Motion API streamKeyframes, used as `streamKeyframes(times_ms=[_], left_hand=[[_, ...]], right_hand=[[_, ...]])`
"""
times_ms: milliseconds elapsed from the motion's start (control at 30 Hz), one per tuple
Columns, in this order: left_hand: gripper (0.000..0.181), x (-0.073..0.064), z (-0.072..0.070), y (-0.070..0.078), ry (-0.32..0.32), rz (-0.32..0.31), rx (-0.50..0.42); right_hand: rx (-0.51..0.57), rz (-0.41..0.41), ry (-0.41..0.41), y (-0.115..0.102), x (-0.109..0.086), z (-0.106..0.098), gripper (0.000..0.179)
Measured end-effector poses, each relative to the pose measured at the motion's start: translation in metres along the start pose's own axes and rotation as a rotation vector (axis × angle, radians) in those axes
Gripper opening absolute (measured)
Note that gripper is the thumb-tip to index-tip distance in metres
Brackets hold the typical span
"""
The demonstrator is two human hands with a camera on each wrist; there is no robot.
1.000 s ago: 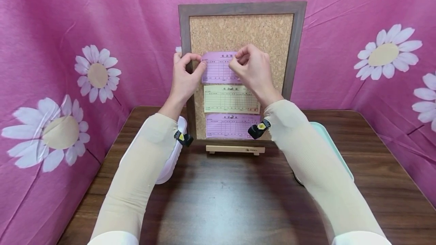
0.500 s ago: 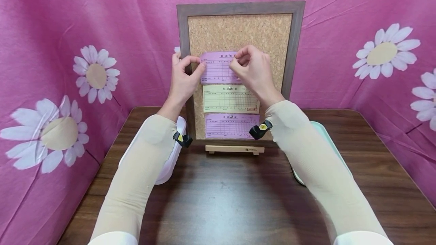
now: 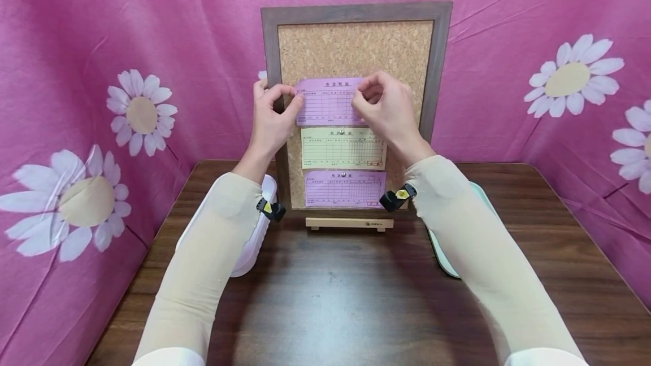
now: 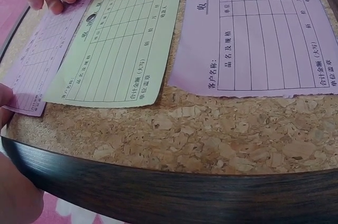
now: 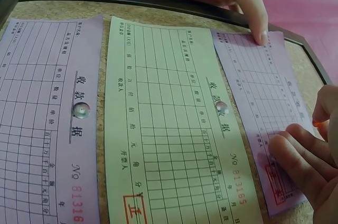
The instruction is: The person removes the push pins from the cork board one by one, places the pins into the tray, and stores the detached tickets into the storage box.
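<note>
The top purple receipt [image 3: 328,103] lies against the corkboard [image 3: 356,44], its upper left corner curving. My left hand [image 3: 272,120] holds that receipt by its left edge, thumb over the paper. Over the receipt's right part is my right hand [image 3: 389,106], fingers curled. In the right wrist view, a small orange thing [image 5: 318,123], its kind unclear, shows between thumb and forefinger; other fingers rest on the receipt near its red stamp. Below hang a yellow-green receipt [image 3: 342,154] and a second purple receipt [image 3: 346,191], each with a round tack [image 5: 82,110] at its heading.
A dark wooden frame [image 3: 441,61] edges the board, with a pale wooden stand ledge [image 3: 351,223] at its foot. A white tub [image 3: 251,256] stands left, partly behind my left arm. A mint-green tray [image 3: 442,258] lies right, partly under my right arm.
My right hand has moved right across the top receipt, uncovering its printed heading. The left hand stays at the left edge. The whole head view has shifted slightly.
</note>
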State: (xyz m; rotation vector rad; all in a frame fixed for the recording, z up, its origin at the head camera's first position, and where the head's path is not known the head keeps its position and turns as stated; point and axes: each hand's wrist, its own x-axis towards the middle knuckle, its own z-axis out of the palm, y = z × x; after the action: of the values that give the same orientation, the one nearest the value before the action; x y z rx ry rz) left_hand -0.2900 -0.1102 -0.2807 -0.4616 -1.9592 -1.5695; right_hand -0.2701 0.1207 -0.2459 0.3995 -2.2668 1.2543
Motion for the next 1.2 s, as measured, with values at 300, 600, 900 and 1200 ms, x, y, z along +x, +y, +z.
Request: streamKeyframes(times_ms=[300,600,900,1200], left_hand=[[0.018,-0.002,-0.003,-0.001,-0.010,-0.002,0.007],[0.019,-0.001,-0.005,0.000,0.008,0.004,0.003],[0.020,-0.001,-0.011,0.002,0.044,-0.022,-0.027],[0.014,0.000,-0.017,0.000,0.072,-0.043,-0.085]], right_hand=[[-0.029,-0.003,-0.006,0.002,-0.004,-0.008,0.013],[-0.043,-0.026,0.035,0.006,-0.005,-0.014,0.011],[-0.006,-0.056,0.088,0.011,-0.007,-0.020,0.004],[0.121,-0.025,0.103,0.014,-0.009,-0.026,0.006]])
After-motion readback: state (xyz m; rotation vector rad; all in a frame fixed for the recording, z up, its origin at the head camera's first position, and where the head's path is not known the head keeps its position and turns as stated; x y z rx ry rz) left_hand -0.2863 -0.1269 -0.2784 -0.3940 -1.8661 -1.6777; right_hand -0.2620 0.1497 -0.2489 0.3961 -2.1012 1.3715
